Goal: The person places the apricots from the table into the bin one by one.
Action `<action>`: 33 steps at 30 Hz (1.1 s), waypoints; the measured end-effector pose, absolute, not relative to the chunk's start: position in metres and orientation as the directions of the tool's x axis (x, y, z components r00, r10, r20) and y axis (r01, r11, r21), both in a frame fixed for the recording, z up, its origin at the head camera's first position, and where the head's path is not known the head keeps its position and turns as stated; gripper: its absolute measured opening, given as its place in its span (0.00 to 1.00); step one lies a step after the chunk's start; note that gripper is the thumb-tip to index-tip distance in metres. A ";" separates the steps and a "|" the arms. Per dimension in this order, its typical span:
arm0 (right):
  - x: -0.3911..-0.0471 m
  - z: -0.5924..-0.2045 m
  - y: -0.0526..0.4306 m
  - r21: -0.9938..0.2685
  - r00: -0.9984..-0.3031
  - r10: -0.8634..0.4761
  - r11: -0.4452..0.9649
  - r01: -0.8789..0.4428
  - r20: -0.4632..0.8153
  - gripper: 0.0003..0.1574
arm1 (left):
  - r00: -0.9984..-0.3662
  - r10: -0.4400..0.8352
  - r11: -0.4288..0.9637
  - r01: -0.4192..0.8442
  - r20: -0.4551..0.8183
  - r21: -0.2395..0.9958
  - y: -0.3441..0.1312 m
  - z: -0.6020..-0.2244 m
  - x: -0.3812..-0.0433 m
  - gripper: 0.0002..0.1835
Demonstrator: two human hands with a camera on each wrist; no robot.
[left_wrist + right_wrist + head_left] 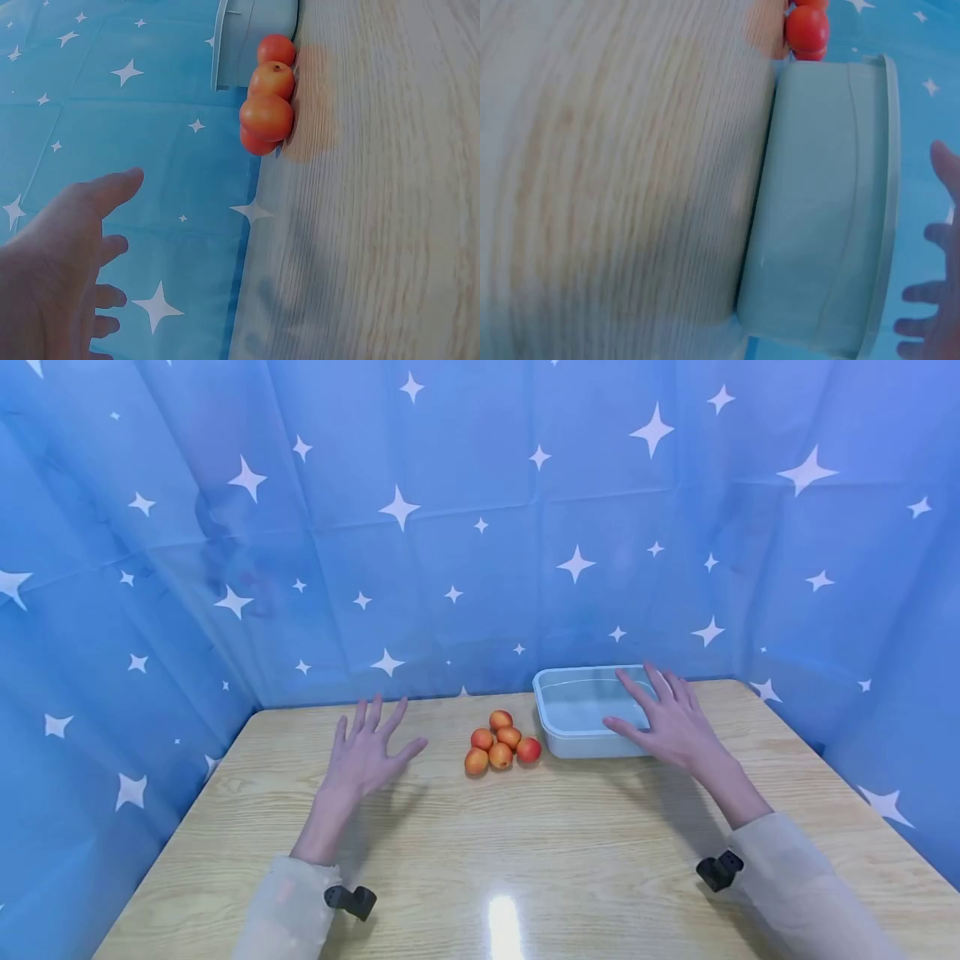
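Hovers over the table [480, 835] with left hand [367, 756] and right hand [667, 722] alike, with fingers and thumb spread on each and nothing held. Between the two, find six orange-red fruit [501, 750] crowded together: well apart to the right of the left hand, and to the left of the right hand, just beside the box [588, 746]. Below the right hand, see the box itself, with no contact to be made out. Judging by looks, expect the fruit to be light, smooth and round, so likely to roll or slip when nudged from one side. Firm or tender, impossible to tell from here; best treated as easily bruised. Best taken singly from above, with thumb and fingertips on opposite sides at the widest part, beginning with an outer piece so as not to scatter the rest. As for the box, probably light, fairly stiff plastic, prone to sliding under a push; best held by the rim, at the end nearest the right hand, or steadied between both ends.
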State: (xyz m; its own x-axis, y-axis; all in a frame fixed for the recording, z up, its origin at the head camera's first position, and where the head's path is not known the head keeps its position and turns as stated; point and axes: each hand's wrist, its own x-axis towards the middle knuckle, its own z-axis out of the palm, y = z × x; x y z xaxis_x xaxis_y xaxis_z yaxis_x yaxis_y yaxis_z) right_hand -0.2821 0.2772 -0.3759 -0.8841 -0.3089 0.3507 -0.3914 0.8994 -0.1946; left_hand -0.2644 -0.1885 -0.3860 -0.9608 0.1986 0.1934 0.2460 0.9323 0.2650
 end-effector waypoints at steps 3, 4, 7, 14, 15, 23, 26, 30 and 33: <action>-0.282 -0.378 0.277 -0.200 -0.880 -0.309 0.896 -0.396 0.360 0.54 | -0.959 0.200 0.926 0.253 0.202 0.280 -0.187 -0.387 -0.263 0.46; -0.282 -0.378 0.277 -0.200 -0.878 -0.310 0.895 -0.399 0.364 0.54 | -0.958 0.201 0.924 0.254 0.204 0.284 -0.187 -0.387 -0.263 0.45; -0.282 -0.379 0.277 -0.209 -0.868 -0.316 0.886 -0.415 0.382 0.52 | -0.958 0.205 0.919 0.260 0.203 0.298 -0.186 -0.388 -0.263 0.45; -0.285 -0.385 0.280 -0.221 -0.835 -0.352 0.853 -0.472 0.423 0.50 | -0.950 0.221 0.895 0.287 0.218 0.340 -0.181 -0.392 -0.263 0.45; -0.285 -0.385 0.280 -0.230 -0.834 -0.353 0.849 -0.476 0.424 0.50 | -0.949 0.222 0.892 0.290 0.224 0.347 -0.179 -0.393 -0.263 0.44; -0.283 -0.387 0.282 -0.328 -0.844 -0.338 0.810 -0.486 0.416 0.44 | -0.938 0.225 0.857 0.319 0.264 0.404 -0.172 -0.397 -0.263 0.44; -0.283 -0.389 0.284 -0.367 -0.852 -0.336 0.794 -0.486 0.402 0.43 | -0.931 0.235 0.844 0.338 0.281 0.417 -0.169 -0.399 -0.264 0.44; -0.283 -0.391 0.287 -0.409 -0.860 -0.336 0.774 -0.484 0.383 0.42 | -0.929 0.238 0.821 0.347 0.282 0.453 -0.166 -0.402 -0.265 0.43; -0.283 -0.392 0.289 -0.428 -0.865 -0.337 0.764 -0.482 0.373 0.41 | -0.934 0.235 0.808 0.342 0.269 0.480 -0.163 -0.404 -0.264 0.44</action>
State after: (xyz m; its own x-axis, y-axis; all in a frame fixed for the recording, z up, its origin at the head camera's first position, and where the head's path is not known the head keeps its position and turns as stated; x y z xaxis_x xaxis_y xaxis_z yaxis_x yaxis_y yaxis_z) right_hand -0.2829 0.2892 -0.3925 -0.8646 -0.3371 0.3727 -0.4824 0.7645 -0.4276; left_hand -0.2641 -0.1627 -0.4045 -0.9340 0.2352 0.2689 0.3417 0.8079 0.4802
